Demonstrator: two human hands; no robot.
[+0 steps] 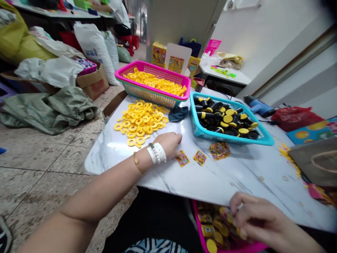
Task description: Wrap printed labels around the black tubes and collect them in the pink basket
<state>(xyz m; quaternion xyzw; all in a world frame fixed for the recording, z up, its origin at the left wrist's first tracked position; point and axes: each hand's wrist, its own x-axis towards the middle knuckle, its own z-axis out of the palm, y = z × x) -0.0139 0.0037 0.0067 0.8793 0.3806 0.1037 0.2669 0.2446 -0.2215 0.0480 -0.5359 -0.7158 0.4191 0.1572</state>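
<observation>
My left hand is low over the table, its fingers curled together. Its thumb is against the edge of a small printed card. To the right of that card lie another card and a stack of similar cards. A heap of yellow ring-shaped plastic pieces spreads just beyond my left wrist. My right hand is above a pink basket at my lap, its fingers pinched. Blur hides what they hold. Yellow-capped pieces, some with printed labels, fill this basket.
A pink-rimmed basket of yellow pieces stands at the back. The blue basket holds black-and-yellow cylinders. Behind it lie a blue power tool and a red plastic bag. Sacks and a carton sit on the floor.
</observation>
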